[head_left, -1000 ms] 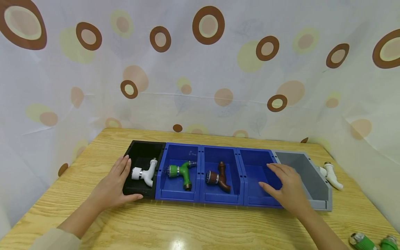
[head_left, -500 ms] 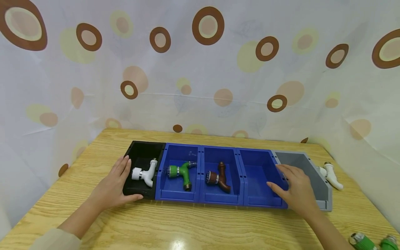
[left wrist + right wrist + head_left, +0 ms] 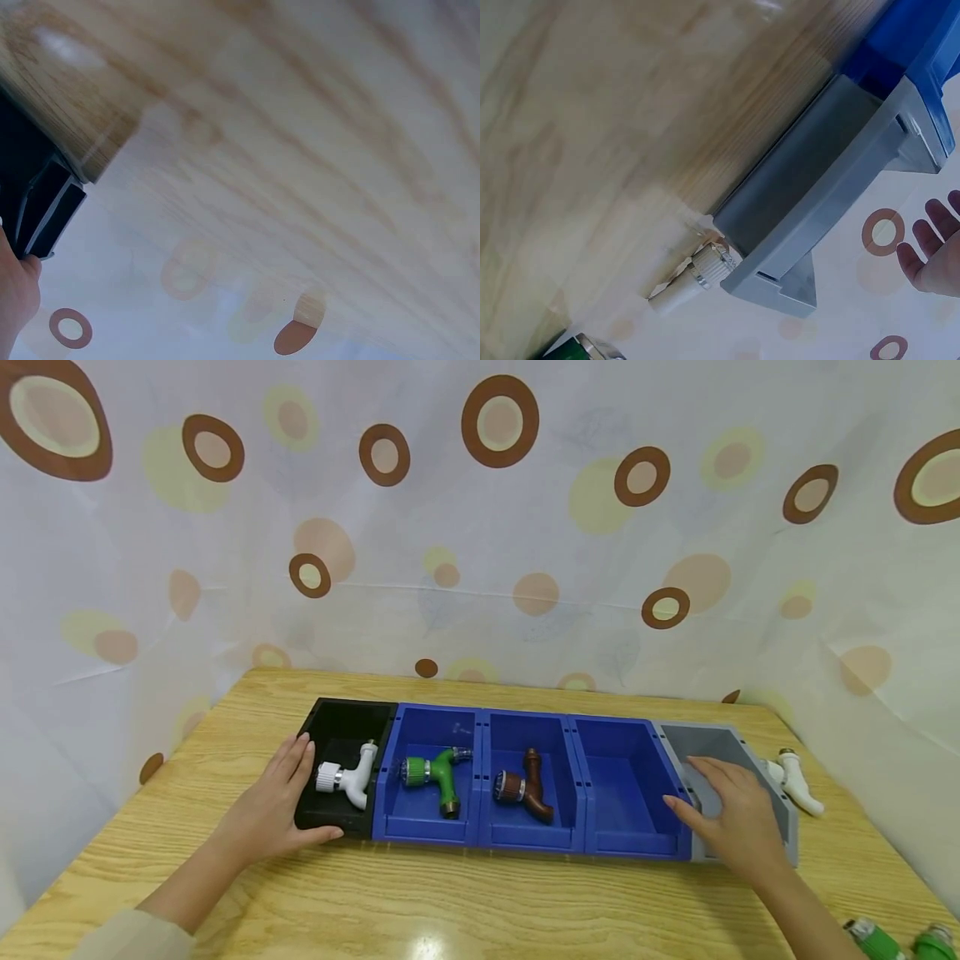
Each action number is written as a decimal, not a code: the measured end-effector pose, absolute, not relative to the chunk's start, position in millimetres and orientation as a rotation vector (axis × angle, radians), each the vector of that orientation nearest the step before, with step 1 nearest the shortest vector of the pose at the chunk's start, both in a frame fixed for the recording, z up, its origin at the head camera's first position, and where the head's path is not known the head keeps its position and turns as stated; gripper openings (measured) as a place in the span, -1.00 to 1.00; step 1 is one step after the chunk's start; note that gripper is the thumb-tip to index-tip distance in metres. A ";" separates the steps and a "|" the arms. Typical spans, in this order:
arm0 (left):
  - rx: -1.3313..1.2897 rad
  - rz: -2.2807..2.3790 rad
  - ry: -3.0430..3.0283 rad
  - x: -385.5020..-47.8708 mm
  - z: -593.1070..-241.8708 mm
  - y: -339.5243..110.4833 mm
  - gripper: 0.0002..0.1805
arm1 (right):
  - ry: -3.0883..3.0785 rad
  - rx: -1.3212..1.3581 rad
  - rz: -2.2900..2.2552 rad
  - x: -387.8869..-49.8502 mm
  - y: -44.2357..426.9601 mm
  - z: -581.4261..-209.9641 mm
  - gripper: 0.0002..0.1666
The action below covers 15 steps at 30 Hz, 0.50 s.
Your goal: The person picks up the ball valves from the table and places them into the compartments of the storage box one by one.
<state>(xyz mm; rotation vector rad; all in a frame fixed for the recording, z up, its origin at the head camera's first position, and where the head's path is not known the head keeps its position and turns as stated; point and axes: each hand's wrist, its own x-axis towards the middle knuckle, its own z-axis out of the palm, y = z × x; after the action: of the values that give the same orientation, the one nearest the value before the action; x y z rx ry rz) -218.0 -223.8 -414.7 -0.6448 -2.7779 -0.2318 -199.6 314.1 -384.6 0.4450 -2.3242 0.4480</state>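
My left hand (image 3: pixel 270 802) rests at the left side of the black bin (image 3: pixel 352 714), fingers along its wall and thumb by the front edge. A white tap (image 3: pixel 358 783) lies in that bin. Over the grey bin (image 3: pixel 697 739) hovers my right hand (image 3: pixel 738 818), thumb and fingers spread, holding nothing. In the right wrist view the same hand (image 3: pixel 941 259) appears with loosely bent fingers, apart from the grey bin. Two blue bins in the row hold a green tap (image 3: pixel 444 772) and a brown tap (image 3: pixel 532 787); a third blue bin (image 3: pixel 611 743) stands beside the grey one.
Right of the grey bin, a white tap (image 3: pixel 797 783) lies on the wooden table (image 3: pixel 465 902). Two green taps (image 3: pixel 876 941) (image 3: pixel 933 941) are partly visible at the lower right corner. Behind the table hangs a patterned white cloth (image 3: pixel 465 543).
My right hand has moved right, from over the blue bin nearest the grey one to over the grey bin. The left hand, bins and taps have stayed put.
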 end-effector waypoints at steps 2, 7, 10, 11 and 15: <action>-0.647 -0.229 -2.776 -218.3 -414.8 -223.5 0.25 | -2.318 0.437 0.453 -200.2 317.0 -386.0 -0.28; -0.649 -0.224 -2.773 -218.8 -414.6 -223.2 0.25 | -2.309 0.418 0.454 -200.2 323.7 -387.6 -0.28; -0.649 -0.229 -2.776 -218.4 -414.4 -223.2 0.25 | -2.306 0.402 0.460 -199.9 327.8 -387.2 -0.29; -0.649 -0.229 -2.776 -218.4 -414.5 -223.2 0.25 | -2.301 0.401 0.459 -200.1 329.2 -386.8 -0.29; -0.645 -0.238 -2.780 -218.0 -414.3 -223.2 0.25 | -2.293 0.386 0.477 -200.3 335.6 -385.4 -0.30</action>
<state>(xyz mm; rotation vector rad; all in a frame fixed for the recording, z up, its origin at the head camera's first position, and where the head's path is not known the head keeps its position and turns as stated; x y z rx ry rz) -218.0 -223.2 -414.3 -0.6449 -2.7803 -0.2379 -200.3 335.6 -385.4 0.3858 -2.2927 0.4767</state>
